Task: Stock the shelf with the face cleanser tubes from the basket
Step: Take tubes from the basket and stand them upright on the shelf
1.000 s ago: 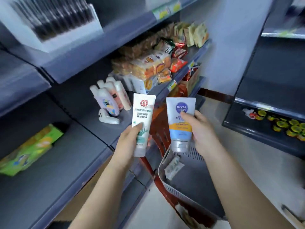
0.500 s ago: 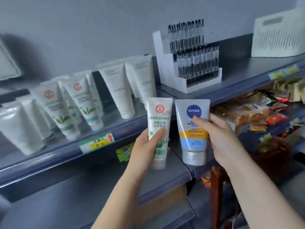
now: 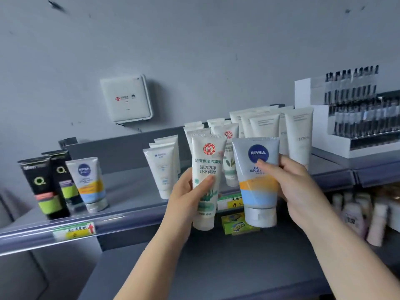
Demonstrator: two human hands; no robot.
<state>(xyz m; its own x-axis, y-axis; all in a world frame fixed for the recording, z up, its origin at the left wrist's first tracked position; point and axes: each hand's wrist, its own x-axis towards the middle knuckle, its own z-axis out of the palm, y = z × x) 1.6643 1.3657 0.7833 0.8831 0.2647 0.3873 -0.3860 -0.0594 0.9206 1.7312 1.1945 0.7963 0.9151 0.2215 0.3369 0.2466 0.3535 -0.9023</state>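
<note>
The person holds 2 tubes up in front of the top shelf [image 3: 134, 215], one in each hand, both upright with caps down and their long axes near vertical. The left hand [image 3: 186, 204] wraps the white tube with the red seal [image 3: 206, 182], thumb pressed across its front and fingers curled behind. The right hand [image 3: 300, 191] grips the Nivea tube [image 3: 257, 182] from its right side, thumb on the label and the fingers hidden behind. What matters is where the matches stand: the row of red-seal tubes [image 3: 229, 156] is directly behind the left-hand tube, close in, while the lone Nivea tube on the shelf [image 3: 88, 182] sits well off to the left, beside the black tubes [image 3: 46, 187]. So the left hand looks nearer its slot; the right would likely have to cross leftward. The basket is out of view.
</note>
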